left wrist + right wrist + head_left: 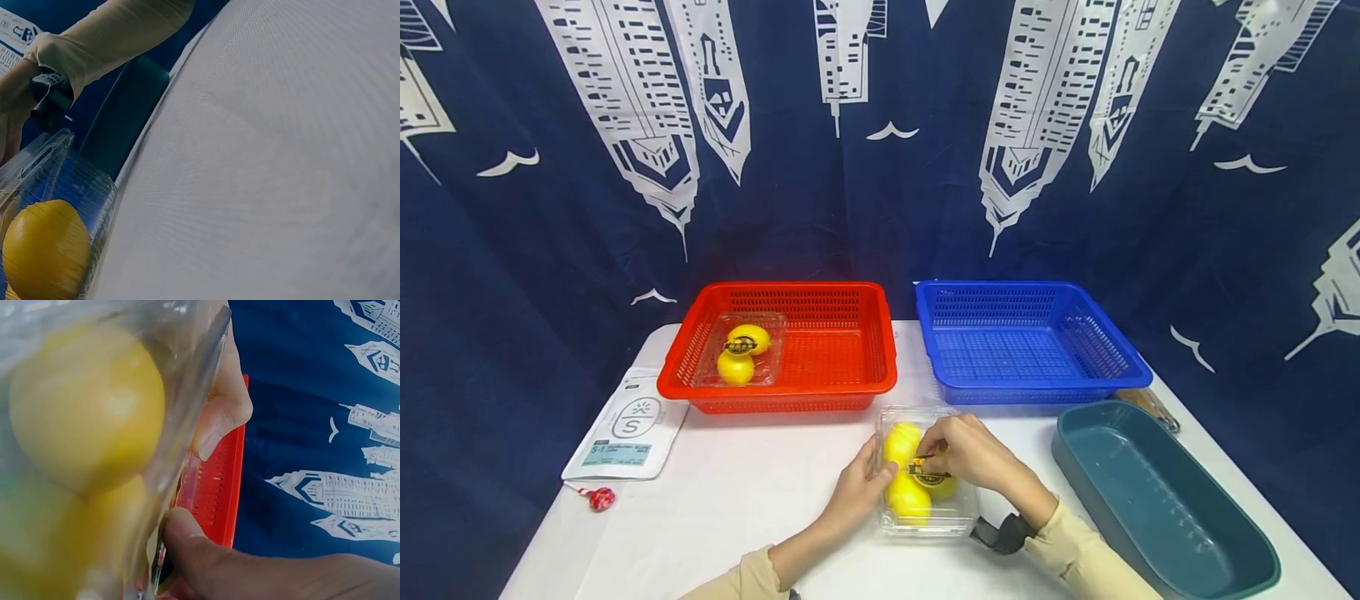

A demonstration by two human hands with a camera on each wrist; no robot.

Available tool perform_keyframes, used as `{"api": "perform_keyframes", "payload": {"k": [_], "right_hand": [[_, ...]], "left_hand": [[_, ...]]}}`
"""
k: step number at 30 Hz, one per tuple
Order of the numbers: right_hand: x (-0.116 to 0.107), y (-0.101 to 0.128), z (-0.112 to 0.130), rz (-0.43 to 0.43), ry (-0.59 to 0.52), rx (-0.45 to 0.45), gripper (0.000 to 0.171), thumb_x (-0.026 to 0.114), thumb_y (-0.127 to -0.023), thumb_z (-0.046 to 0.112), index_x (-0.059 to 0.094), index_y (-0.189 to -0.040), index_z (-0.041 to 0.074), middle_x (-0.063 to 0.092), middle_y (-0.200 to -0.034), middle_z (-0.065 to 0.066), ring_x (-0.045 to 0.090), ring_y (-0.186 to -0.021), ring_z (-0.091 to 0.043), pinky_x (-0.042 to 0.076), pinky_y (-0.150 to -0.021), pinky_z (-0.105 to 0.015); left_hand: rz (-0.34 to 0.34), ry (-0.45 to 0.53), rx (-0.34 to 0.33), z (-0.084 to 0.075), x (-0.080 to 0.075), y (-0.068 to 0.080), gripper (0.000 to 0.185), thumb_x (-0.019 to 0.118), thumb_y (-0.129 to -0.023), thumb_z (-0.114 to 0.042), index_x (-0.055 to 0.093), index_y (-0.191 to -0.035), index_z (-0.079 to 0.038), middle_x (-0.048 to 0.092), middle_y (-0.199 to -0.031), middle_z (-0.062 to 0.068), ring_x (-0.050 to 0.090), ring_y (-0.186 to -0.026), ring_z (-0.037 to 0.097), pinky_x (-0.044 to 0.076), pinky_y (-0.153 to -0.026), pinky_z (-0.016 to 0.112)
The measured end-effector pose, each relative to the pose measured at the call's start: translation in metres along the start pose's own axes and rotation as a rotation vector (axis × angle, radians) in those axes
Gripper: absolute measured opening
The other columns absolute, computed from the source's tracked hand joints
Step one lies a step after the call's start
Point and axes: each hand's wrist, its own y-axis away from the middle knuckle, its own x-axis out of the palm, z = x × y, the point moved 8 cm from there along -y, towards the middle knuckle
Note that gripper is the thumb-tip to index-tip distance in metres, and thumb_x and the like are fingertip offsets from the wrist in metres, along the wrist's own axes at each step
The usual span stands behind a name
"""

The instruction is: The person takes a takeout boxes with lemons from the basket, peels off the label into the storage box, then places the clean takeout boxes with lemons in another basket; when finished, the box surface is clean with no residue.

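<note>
A clear plastic box [958,521] with several lemons [908,502] inside stands on the white table before me. My left hand [853,492] grips its left side, with the thumb at the edge of the lid. Over the lid, my right hand [973,450] pinches a black-and-gold sticker label [931,479] between thumb and finger. In the right wrist view, that thumb [187,534] meets the label's edge close against the lid. A lemon [47,250] shows through the box wall in the left wrist view.
Behind and left, a red basket [797,390] holds another labelled box [767,321] with yellow fruit. A blue basket [1037,387] stands back right, a dark teal tray [1165,492] along the right edge. At left lie a white pouch [625,425] and a red wrapped lollipop [601,499].
</note>
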Motion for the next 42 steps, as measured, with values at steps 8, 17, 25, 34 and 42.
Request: {"api": "perform_keyframes", "payload": {"k": [8,17,25,34,42], "right_hand": [[0.004,-0.007,-0.005,0.039,-0.048,0.026,0.007,0.080,-0.077,0.010,0.074,-0.079,0.012,0.068,-0.070,0.007,0.053,-0.063,0.001,0.046,-0.060,-0.015],[0.006,-0.009,-0.004,0.090,-0.035,-0.048,0.011,0.072,-0.081,0.005,0.068,-0.075,0.013,0.062,-0.068,0.009,0.047,-0.063,0.001,0.044,-0.060,-0.016],[0.004,-0.012,-0.008,0.165,-0.101,-0.034,0.008,0.070,-0.084,0.005,0.070,-0.080,0.011,0.065,-0.073,0.007,0.050,-0.064,0.000,0.047,-0.059,-0.017],[0.004,-0.012,-0.012,0.208,-0.151,-0.035,0.005,0.070,-0.087,0.012,0.070,-0.082,0.009,0.067,-0.077,0.006,0.055,-0.069,0.000,0.050,-0.063,-0.017],[0.004,-0.011,-0.014,0.225,-0.185,-0.028,0.005,0.069,-0.087,0.012,0.070,-0.085,0.007,0.067,-0.078,0.005,0.056,-0.070,-0.001,0.050,-0.064,-0.018]], "left_hand": [[0.002,0.043,0.018,-0.004,-0.002,0.000,0.070,0.054,-0.097,-0.022,0.021,-0.150,0.010,0.024,-0.157,0.025,0.031,-0.143,0.041,0.030,-0.115,0.046],[0.011,0.070,0.015,-0.003,0.000,-0.001,0.071,0.055,-0.096,-0.019,0.020,-0.150,0.011,0.023,-0.157,0.026,0.028,-0.144,0.041,0.028,-0.115,0.046],[0.011,0.082,0.001,0.001,0.000,-0.004,0.071,0.056,-0.096,-0.021,0.021,-0.150,0.009,0.023,-0.157,0.025,0.025,-0.145,0.041,0.025,-0.117,0.047],[0.030,0.110,0.006,0.000,0.002,-0.002,0.072,0.055,-0.097,-0.020,0.018,-0.150,0.011,0.020,-0.157,0.028,0.023,-0.146,0.042,0.024,-0.117,0.047],[0.035,0.115,-0.002,0.001,0.003,-0.002,0.073,0.055,-0.097,-0.020,0.017,-0.150,0.012,0.019,-0.157,0.028,0.022,-0.146,0.042,0.024,-0.117,0.048]]}}
